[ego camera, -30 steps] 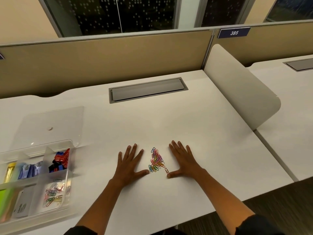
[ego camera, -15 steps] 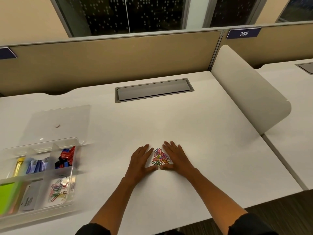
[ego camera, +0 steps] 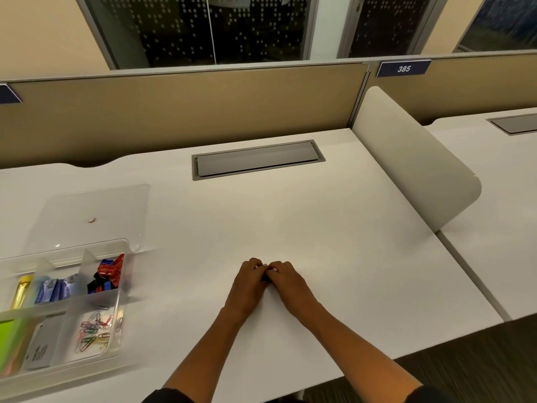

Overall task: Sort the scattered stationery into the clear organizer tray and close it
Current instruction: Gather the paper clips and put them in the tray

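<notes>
My left hand [ego camera: 250, 283] and my right hand [ego camera: 286, 282] meet at the middle of the white desk, knuckles up and fingers curled round the heap of coloured paper clips [ego camera: 263, 266]. Only a sliver of the clips shows between the fingertips. The clear organizer tray [ego camera: 124, 289] stands open at the left edge, well apart from both hands. Its near right compartment holds loose paper clips [ego camera: 93, 330], and the one behind has red, blue and black binder clips [ego camera: 109, 273]. The clear lid [ego camera: 93, 216] lies flat on the desk just behind the tray.
More tray compartments hold a yellow pen [ego camera: 20, 290], blue packets [ego camera: 50, 289] and green sticky notes [ego camera: 8, 341]. A grey cable hatch [ego camera: 257, 158] is set into the desk at the back. A curved white divider [ego camera: 412, 158] bounds the right side, a tan partition [ego camera: 186, 112] the rear.
My hands, flat on either side of the clip heap a second ago, slid together and curled over it. The clips are now almost fully covered. The view shifted slightly.
</notes>
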`<state>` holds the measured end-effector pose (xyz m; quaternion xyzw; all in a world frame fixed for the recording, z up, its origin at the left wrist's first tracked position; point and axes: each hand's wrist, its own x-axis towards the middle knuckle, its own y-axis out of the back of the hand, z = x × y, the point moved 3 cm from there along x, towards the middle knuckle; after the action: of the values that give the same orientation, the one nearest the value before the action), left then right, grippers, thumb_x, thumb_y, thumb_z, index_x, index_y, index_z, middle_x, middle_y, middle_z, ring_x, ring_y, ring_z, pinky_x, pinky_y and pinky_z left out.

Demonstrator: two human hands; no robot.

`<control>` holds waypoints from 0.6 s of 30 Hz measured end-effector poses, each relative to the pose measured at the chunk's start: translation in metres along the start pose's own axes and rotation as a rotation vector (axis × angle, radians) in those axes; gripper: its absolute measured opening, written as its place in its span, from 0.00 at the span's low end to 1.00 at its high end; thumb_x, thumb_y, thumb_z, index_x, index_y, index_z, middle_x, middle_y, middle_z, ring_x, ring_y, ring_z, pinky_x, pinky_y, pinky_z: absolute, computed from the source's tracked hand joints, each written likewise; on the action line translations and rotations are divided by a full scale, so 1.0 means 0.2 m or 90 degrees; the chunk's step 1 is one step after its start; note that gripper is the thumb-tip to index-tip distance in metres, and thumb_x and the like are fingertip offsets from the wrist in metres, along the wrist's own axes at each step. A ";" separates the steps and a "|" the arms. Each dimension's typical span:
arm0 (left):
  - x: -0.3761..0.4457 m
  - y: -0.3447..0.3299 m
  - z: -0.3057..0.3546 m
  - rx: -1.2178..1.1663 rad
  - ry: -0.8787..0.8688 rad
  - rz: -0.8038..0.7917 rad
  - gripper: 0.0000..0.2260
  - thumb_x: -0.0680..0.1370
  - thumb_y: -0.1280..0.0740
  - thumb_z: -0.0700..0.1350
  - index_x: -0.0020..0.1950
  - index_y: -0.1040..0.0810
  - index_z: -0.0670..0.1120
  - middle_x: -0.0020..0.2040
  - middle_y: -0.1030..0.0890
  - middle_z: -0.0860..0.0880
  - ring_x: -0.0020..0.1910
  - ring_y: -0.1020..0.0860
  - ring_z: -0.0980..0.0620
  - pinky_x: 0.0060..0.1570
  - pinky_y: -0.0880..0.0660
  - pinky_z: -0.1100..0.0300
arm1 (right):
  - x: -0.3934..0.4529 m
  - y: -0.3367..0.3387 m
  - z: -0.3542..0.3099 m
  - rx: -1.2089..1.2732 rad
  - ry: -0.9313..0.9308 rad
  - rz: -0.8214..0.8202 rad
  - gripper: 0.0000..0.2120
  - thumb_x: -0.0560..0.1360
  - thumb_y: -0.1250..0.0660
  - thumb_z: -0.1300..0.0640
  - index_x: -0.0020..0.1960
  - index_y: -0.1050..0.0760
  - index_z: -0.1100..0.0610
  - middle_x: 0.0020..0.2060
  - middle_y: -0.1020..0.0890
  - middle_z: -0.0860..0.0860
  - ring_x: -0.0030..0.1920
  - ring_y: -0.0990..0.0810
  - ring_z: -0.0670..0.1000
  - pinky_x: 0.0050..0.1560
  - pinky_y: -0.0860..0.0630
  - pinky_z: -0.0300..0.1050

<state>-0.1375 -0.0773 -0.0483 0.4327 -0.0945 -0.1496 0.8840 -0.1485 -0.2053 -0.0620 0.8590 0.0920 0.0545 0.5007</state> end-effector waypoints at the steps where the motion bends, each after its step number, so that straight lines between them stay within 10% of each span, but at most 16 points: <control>1: 0.00 0.00 -0.01 -0.015 0.023 0.011 0.03 0.78 0.36 0.44 0.48 0.23 0.48 0.48 0.26 0.55 0.49 0.28 0.56 0.44 0.33 0.70 | -0.01 -0.01 -0.01 -0.016 0.018 0.013 0.12 0.79 0.45 0.54 0.57 0.25 0.53 0.55 0.25 0.50 0.55 0.28 0.50 0.51 0.32 0.40; 10: -0.02 0.03 -0.05 -0.103 0.103 0.053 0.03 0.74 0.31 0.39 0.41 0.20 0.42 0.40 0.23 0.50 0.39 0.25 0.53 0.39 0.30 0.59 | 0.02 0.06 -0.03 0.117 -0.157 0.049 0.08 0.75 0.36 0.62 0.49 0.18 0.59 0.46 0.18 0.53 0.47 0.21 0.52 0.47 0.24 0.46; 18: -0.07 0.10 -0.14 -0.331 0.287 0.099 0.08 0.68 0.27 0.35 0.36 0.16 0.48 0.35 0.17 0.54 0.36 0.19 0.58 0.36 0.27 0.71 | 0.00 0.08 -0.01 0.477 -0.341 0.119 0.06 0.70 0.28 0.63 0.42 0.16 0.54 0.40 0.15 0.47 0.41 0.16 0.45 0.37 0.18 0.41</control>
<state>-0.1385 -0.0409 -0.0495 0.2070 0.1114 -0.0012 0.9720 -0.1464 -0.2110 -0.0462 0.9690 -0.1048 -0.1610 0.1555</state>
